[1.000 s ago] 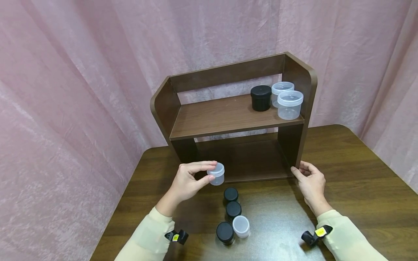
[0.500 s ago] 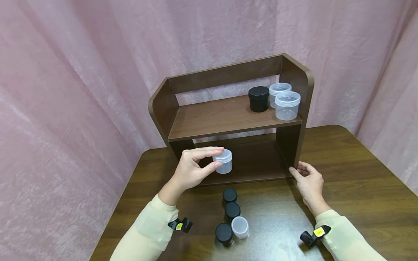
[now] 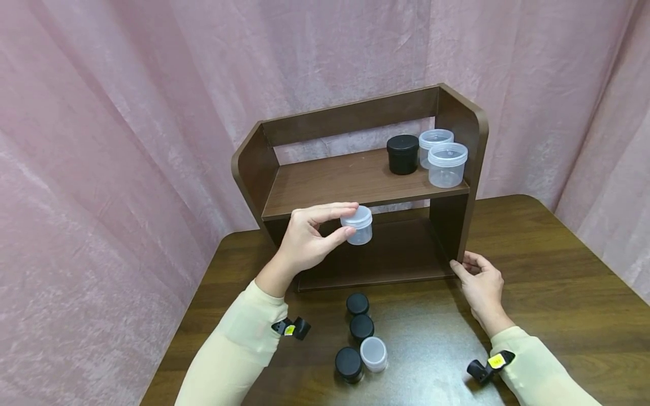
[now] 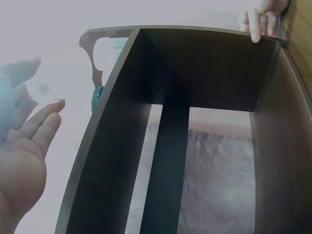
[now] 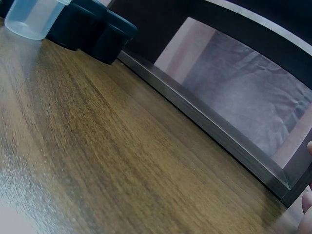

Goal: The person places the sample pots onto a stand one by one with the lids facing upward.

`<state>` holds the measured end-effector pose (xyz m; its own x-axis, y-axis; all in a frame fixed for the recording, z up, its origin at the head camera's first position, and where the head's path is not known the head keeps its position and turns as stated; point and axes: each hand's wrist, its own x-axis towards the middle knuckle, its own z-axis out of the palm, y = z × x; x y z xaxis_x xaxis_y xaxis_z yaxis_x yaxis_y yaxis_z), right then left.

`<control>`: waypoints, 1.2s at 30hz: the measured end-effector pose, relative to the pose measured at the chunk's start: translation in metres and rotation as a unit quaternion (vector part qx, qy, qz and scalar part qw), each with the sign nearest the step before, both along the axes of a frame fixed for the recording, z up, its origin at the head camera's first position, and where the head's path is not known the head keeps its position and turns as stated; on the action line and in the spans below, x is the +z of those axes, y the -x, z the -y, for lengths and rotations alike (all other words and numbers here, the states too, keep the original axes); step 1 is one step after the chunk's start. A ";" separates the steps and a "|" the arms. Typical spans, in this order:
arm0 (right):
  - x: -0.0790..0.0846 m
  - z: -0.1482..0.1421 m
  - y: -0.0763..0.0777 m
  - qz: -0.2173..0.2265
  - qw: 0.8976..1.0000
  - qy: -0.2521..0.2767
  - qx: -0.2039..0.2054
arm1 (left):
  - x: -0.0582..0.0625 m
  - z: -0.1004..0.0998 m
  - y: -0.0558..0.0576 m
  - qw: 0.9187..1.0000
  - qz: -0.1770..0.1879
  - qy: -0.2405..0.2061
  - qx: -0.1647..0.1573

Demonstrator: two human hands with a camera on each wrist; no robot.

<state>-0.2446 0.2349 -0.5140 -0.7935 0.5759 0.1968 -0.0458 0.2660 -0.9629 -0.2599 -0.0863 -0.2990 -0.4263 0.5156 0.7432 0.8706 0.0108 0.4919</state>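
A person's left hand [image 3: 317, 235] pinched a clear jar [image 3: 361, 230] nearly upright between thumb and fingers, apparently to leave its base free. To their right, the right hand [image 3: 483, 283] gripped the shelf [image 3: 325, 183] by its side, probably for steadiness; below, four jars [image 3: 348, 362] stood on the worktop [image 3: 426, 338].

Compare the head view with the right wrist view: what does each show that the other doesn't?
Only head: the left hand pinching a clear jar, and a black jar and two clear jars on the upper shelf.

Only right wrist: a broad stretch of curtain below the upper shelf, just a thin strip in the head view.

Both: the shelf unit, the table, black jars beside another clear jar on it, and the right hand, barely, at the right wrist view's edge.
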 end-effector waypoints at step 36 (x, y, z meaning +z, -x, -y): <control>0.004 0.006 -0.003 -0.011 1.000 0.006 0.012 | 0.038 -0.082 0.067 0.988 0.009 0.090 0.127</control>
